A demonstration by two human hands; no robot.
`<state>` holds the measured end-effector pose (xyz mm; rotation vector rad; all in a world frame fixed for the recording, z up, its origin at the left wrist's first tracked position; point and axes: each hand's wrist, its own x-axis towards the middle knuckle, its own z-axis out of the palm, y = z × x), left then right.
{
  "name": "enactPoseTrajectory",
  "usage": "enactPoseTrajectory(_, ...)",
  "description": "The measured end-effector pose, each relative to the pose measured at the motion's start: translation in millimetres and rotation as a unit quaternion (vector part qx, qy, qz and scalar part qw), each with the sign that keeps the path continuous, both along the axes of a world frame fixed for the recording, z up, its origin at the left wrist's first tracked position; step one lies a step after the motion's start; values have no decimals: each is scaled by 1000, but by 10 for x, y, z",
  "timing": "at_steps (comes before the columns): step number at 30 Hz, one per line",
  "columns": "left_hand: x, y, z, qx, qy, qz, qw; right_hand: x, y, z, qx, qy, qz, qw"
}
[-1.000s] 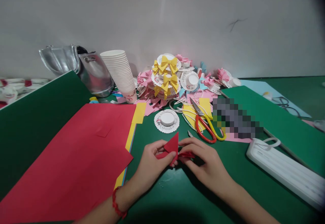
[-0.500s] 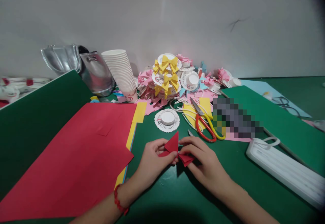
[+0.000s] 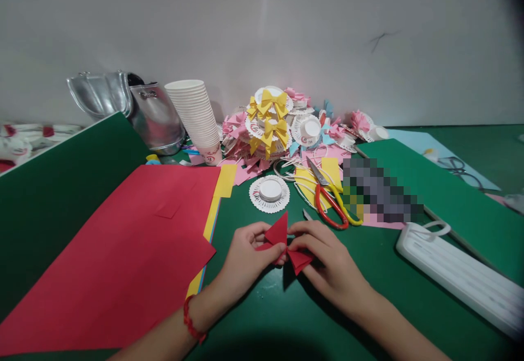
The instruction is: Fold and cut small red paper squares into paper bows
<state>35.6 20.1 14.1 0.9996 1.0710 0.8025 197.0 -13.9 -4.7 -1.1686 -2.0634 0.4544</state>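
Between my hands is a small folded piece of red paper [image 3: 279, 231], with one pointed flap standing up and another pointing down at the right. My left hand [image 3: 249, 254], with a red cord bracelet at the wrist, pinches its left side between thumb and fingers. On the right side, my right hand [image 3: 325, 252] grips the lower folded flap; some of its fingertips are hidden behind the paper. Just beyond my hands lies a white fringed paper-cup disc [image 3: 270, 191]. Scissors [image 3: 331, 200] with red and yellow handles lie past my right hand.
Large red paper sheets [image 3: 123, 257] cover the left, beside a raised green board [image 3: 69, 202]. At the back stand a silver bag [image 3: 155, 115], stacked paper cups [image 3: 192, 115] and a heap of cup discs with yellow bows [image 3: 273, 104]. A white power strip [image 3: 458, 279] lies at right.
The lower right flap of the red paper has tilted slightly downward in my right hand. Both hands otherwise keep nearly the same place and grip.
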Motion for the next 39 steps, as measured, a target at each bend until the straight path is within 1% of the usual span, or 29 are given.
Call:
enactPoseTrajectory(3,0,2,2,-1,-1,-3,1000,8,-1,-4,9,-7,7,1000)
enactPoseTrajectory(9,0,14,17,5,10,8,1000,1,6,14,5,-21,-11,1000)
enactPoseTrajectory(15,-5,4,15,-2,-1,-3,1000,2,1,10,1,-20,0,1000)
enactPoseTrajectory(24,-1,8,50,-2,-23,-9,1000,4,1,13,21,-20,9,1000)
enactPoseTrajectory(32,-9,3,25,-2,-34,-12,999,-11,-3,22,13,-26,0,1000)
enactPoseTrajectory(39,-11,9,30,2,-31,5,999,-15,-10,27,34,-34,-8,999)
